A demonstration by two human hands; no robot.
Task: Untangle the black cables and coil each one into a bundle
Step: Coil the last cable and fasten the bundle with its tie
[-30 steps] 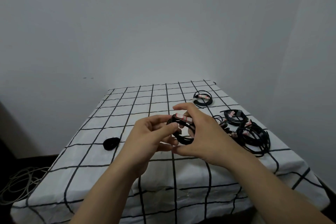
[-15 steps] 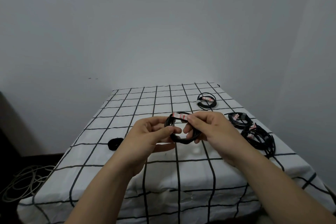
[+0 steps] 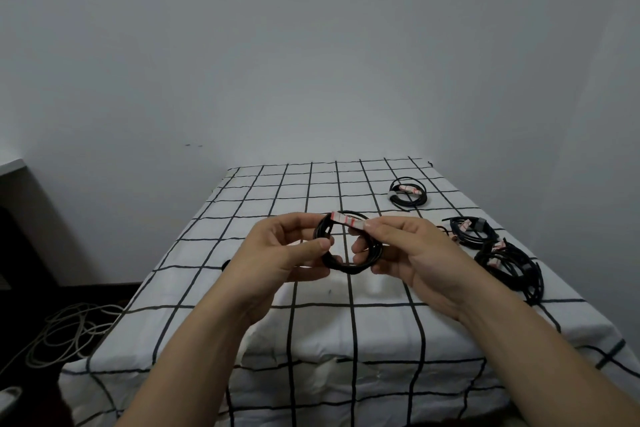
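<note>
— Over the checked cloth point(image 3: 263, 191), seen from our head camera, we are holding the black coil point(image 3: 341, 265) up between both hands. What is changing?
— Our right hand point(image 3: 412, 253) was lying over the ring a moment ago. Now it is sitting off to the side, pinching the white-and-red strip point(image 3: 348, 220) on top.
— And our left hand point(image 3: 287, 250)?
— It is gripping the ring's left side, thumb in front.
— So we are probably fastening this one shut.
— We think so. One tied bundle point(image 3: 408, 196) is lying at the back right, and a messy pile point(image 3: 505, 256) is waiting nearer, so more coiling is coming.
</note>
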